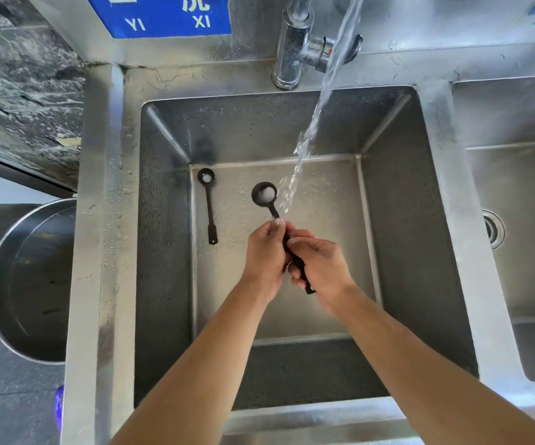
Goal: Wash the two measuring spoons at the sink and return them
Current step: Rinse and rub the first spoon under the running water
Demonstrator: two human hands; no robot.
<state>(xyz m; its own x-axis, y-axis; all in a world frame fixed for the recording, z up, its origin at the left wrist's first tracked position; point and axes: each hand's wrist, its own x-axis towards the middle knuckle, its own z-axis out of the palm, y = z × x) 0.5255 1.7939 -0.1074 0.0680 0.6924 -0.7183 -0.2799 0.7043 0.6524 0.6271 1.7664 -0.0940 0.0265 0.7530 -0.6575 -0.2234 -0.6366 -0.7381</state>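
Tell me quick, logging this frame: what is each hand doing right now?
Left hand: fingers curled round the larger spoon's handle, under the water.
Right hand: fingers gripping the same handle lower down.

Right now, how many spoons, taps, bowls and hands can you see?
Measuring spoons: 2, the larger spoon held under the water, the smaller spoon lying in the sink.
Taps: 1, the tap.
Bowls: 1, the steel bowl.
Hands: 2, left hand, right hand.
Total: 6

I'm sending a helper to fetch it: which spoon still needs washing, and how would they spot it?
Look in the left sink basin, under the running tap. On its floor, far left, lies the smaller dark spoon, alone and untouched; the larger spoon is held in both hands.
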